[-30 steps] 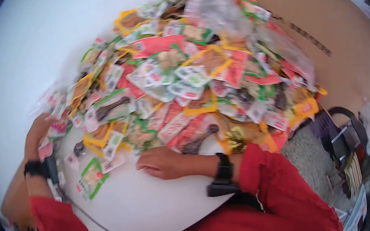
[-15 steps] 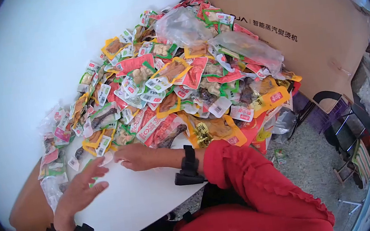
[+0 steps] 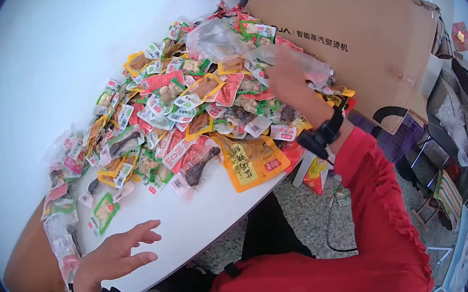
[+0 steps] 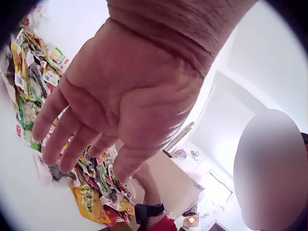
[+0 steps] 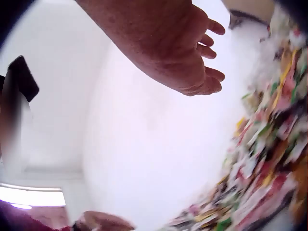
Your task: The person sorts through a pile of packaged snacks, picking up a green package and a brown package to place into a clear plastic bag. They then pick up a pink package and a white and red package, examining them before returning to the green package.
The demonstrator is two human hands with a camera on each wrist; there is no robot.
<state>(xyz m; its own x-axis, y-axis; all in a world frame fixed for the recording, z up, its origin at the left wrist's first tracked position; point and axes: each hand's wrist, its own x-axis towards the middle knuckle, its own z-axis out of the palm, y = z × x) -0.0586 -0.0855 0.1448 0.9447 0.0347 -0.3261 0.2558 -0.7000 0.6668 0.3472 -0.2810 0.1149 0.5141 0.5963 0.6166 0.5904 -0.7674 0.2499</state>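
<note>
A big heap of small sealed food packets (image 3: 168, 90) covers the white table (image 3: 180, 234). My left hand (image 3: 120, 254) hovers over the near left part of the table, fingers spread and palm bare in the left wrist view. Beyond it lies a green-edged packet (image 3: 104, 213). My right hand (image 3: 290, 83), blurred, reaches over the right side of the heap beside a clear plastic bag (image 3: 315, 67). In the right wrist view its fingers (image 5: 207, 52) are loosely bent around nothing. A large yellow packet (image 3: 253, 161) and a drumstick packet (image 3: 198, 165) lie at the heap's front.
A large cardboard box (image 3: 341, 22) stands behind the heap on the right. Another clear bag (image 3: 212, 40) lies on top of the packets. Past the table's right edge are a purple basket (image 3: 394, 144) and a folding chair (image 3: 434, 156) on the speckled floor.
My right hand has swung from the heap's front edge to its right side. My left hand has come back from the heap's left edge toward me. The head view has shifted.
</note>
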